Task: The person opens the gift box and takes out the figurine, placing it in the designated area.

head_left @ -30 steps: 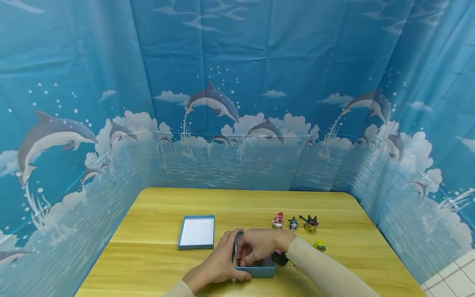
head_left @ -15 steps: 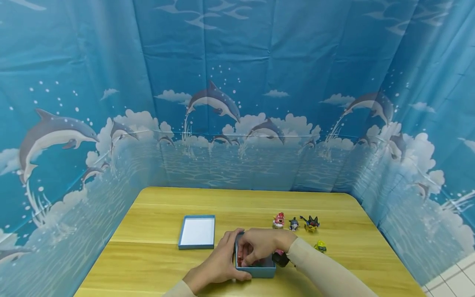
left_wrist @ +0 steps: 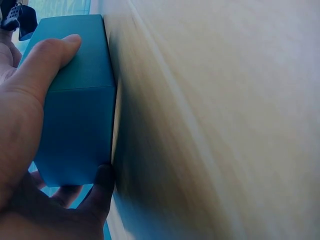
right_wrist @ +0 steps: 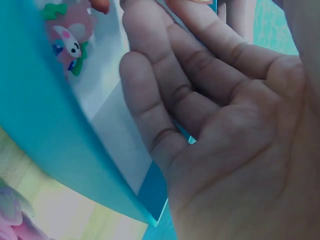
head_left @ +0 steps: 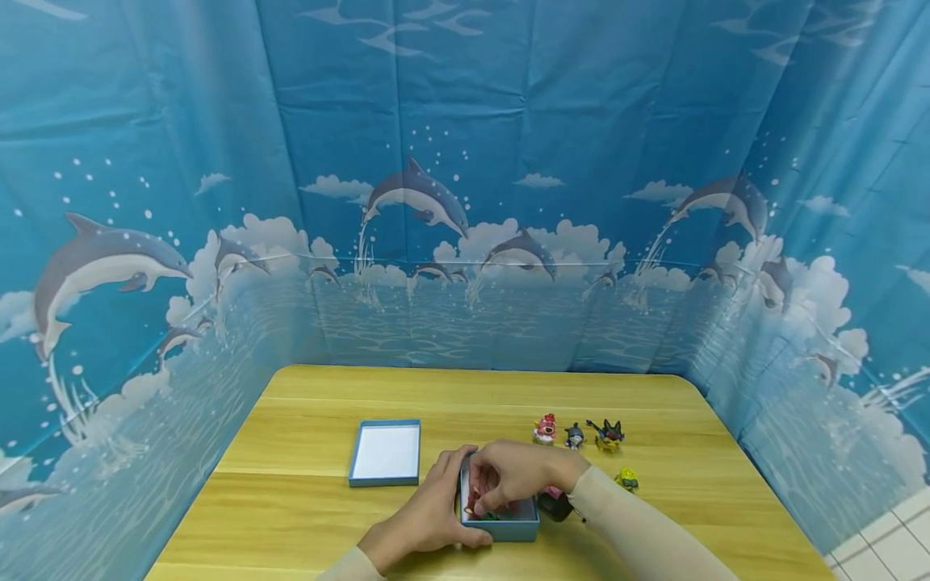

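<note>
A blue box (head_left: 501,530) stands without its lid near the front of the table. My left hand (head_left: 434,508) grips its left side, thumb across the front wall; the left wrist view has that thumb (left_wrist: 52,57) pressed on the blue side. My right hand (head_left: 508,472) reaches into the box and pinches a small red toy (head_left: 472,502), mostly hidden by the fingers. Also inside lies a pink figurine (right_wrist: 75,30) with green parts and a cartoon eye. In the right wrist view the fingers (right_wrist: 150,95) bend down into the box.
To the left lies the white-lined box lid (head_left: 385,453). Right of the box stand a pink figurine (head_left: 545,429), a grey one (head_left: 575,436), a black-and-yellow one (head_left: 609,435) and a yellow one (head_left: 627,479). Something pink (right_wrist: 15,215) sits beside the box.
My right hand has risen slightly and shifted a little right within the box, and something green now shows below its fingers. The left hand keeps its hold.
</note>
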The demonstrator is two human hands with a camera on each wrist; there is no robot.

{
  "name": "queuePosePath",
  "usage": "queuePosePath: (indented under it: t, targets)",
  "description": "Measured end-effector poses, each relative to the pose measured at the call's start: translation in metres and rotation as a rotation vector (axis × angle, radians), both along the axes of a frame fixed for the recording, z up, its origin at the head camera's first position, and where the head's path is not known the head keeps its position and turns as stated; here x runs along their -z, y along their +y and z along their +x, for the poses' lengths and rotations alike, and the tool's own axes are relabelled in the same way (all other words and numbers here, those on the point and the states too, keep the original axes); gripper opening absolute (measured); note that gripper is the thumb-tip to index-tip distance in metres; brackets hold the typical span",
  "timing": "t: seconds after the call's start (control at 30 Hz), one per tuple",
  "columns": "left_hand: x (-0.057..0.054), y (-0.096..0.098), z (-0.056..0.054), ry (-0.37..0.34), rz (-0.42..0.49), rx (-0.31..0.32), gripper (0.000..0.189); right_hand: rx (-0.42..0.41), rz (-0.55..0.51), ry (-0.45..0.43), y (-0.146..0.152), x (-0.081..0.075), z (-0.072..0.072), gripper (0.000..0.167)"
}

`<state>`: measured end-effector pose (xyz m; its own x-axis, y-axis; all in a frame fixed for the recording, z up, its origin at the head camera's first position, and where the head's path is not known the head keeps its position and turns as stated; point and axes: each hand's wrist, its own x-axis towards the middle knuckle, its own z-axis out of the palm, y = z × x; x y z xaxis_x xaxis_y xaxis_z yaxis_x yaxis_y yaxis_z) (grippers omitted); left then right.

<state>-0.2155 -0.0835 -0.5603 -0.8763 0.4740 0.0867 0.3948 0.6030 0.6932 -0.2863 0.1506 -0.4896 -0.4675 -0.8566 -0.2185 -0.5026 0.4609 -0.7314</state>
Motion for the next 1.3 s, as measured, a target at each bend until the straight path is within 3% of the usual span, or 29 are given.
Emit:
queuePosePath:
  t: [0.33, 0.63, 1.3]
  targets:
    - [-0.001, 0.0, 0.001, -0.015, -0.009, -0.014, 0.133, 0.031, -0.06, 0.023, 0.005, 0.0, 0.001, 0.013]
    - [-0.002, 0.0, 0.003, -0.035, -0.007, -0.016, 0.131, 0.04, -0.088, 0.032, 0.01, -0.001, 0.004, 0.023]
    - [-0.004, 0.001, 0.002, -0.034, -0.011, -0.015, 0.134, 0.042, -0.151, 0.095, 0.023, -0.008, 0.011, 0.026]
